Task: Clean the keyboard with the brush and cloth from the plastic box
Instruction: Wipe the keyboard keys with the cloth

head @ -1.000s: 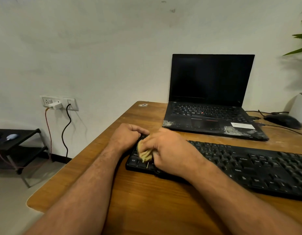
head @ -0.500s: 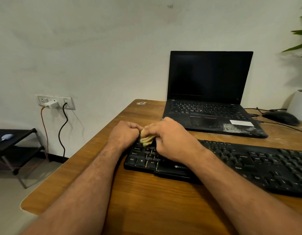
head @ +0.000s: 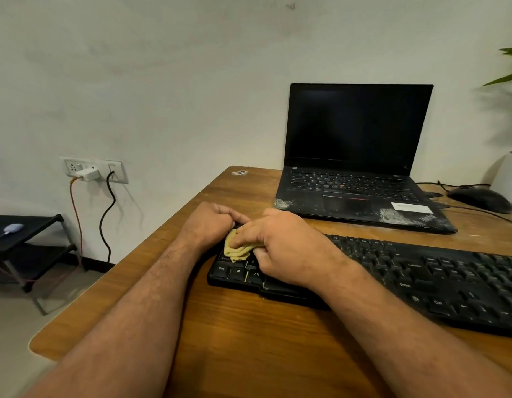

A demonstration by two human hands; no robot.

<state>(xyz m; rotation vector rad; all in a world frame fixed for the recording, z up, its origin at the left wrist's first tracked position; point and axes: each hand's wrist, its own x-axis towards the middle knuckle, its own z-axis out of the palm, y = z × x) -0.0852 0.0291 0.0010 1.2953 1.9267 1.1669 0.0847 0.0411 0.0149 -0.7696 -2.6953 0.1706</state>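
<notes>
Keyboard (head: 421,274) runs long to the right of the cloth (head: 237,249); right hand (head: 283,248) fingers pinch cloth, left hand (head: 211,222) fisted at its end.

**A plain corner with a wooden desk against a pale wall**

A pale, off-white wall (head: 191,81) fills the upper part of the view, lightly smudged, with a small dark mark near its top. Low on it sits a white socket panel (head: 93,170) with a white adapter (head: 88,174) plugged in; a reddish cable (head: 76,214) and a black cable (head: 106,214) hang from it toward the floor. A dark skirting strip runs along the base of the wall. The floor (head: 10,326) is light grey. At far left stands a low black two-tier shelf (head: 30,242). The wooden tabletop (head: 249,326), warm brown with a rounded corner, reaches the wall. At the right edge, green plant leaves (head: 507,73) rise above a white pot (head: 509,176). The light is soft and even.
</notes>
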